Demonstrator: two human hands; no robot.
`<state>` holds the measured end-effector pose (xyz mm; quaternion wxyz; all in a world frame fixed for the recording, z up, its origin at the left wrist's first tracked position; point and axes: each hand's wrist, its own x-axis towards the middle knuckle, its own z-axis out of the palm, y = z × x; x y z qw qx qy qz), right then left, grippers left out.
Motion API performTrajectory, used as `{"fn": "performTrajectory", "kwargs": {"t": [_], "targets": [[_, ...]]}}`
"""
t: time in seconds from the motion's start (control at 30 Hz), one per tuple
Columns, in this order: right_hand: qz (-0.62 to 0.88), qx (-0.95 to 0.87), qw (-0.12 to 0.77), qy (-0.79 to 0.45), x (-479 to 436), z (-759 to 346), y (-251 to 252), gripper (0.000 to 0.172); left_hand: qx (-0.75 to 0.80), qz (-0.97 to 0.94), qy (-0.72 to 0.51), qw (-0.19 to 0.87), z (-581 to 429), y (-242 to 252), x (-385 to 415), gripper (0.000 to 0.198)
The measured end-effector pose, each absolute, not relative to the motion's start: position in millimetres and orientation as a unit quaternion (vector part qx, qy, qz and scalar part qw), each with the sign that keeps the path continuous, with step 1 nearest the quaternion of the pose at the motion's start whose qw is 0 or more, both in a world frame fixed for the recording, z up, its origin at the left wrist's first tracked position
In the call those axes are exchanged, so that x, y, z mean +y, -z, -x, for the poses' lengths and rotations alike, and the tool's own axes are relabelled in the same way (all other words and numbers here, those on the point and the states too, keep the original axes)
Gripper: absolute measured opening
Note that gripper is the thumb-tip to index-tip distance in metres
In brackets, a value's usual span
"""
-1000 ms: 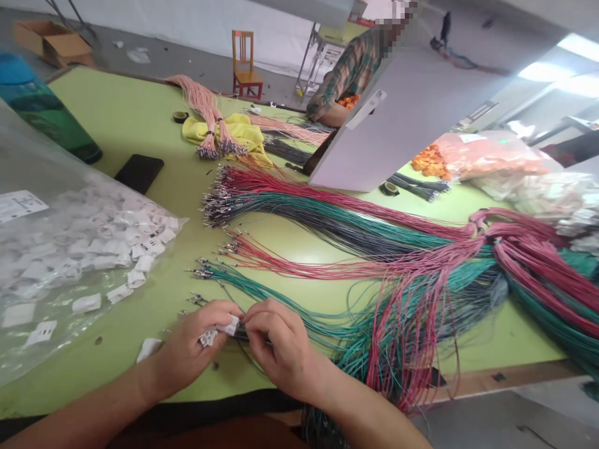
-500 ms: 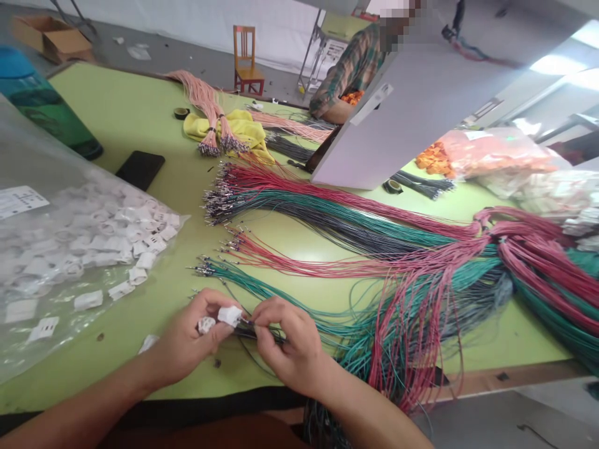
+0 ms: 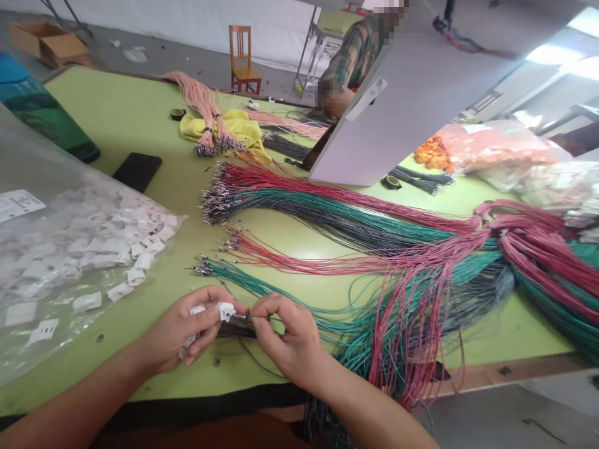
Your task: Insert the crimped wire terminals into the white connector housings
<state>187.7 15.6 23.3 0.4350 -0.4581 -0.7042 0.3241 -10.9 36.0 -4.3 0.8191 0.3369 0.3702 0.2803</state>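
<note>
- Near, left: left hand (image 3: pixel 175 327) grasps a white connector (image 3: pixel 226 312), its holed face turned more into view than half a second ago.
- Near, right: right hand (image 3: pixel 294 330) pinches a wire (image 3: pixel 246 317), tip just beside the connector; contact unclear. Insertion judged incomplete.
- Farther: green wires (image 3: pixel 262 291), then red wires (image 3: pixel 290 266), lie undisturbed.

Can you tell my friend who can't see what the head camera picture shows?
A person's left hand holds small white connectors while the right hand pinches a thin wire close to one of them. Red, green and dark wires spread over a green table, beside a clear bag of white pieces.
</note>
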Motion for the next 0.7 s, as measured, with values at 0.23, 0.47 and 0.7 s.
{"fn": "performTrajectory", "kwargs": {"t": [0.23,0.47,0.7], "targets": [[0.46,-0.702,0.44,-0.32,15.7,-187.4,-23.1,0.011,0.357,-0.329,-0.26,0.835,18.1,12.1,33.7,0.025],[0.456,-0.704,0.446,-0.313,14.7,-187.6,-22.5,0.012,0.363,-0.325,-0.252,0.836,17.3,8.8,33.9,0.029],[0.44,-0.711,0.45,-0.312,13.6,-187.4,-20.0,0.011,0.381,-0.328,-0.248,0.828,15.0,9.5,33.7,0.031]]}}
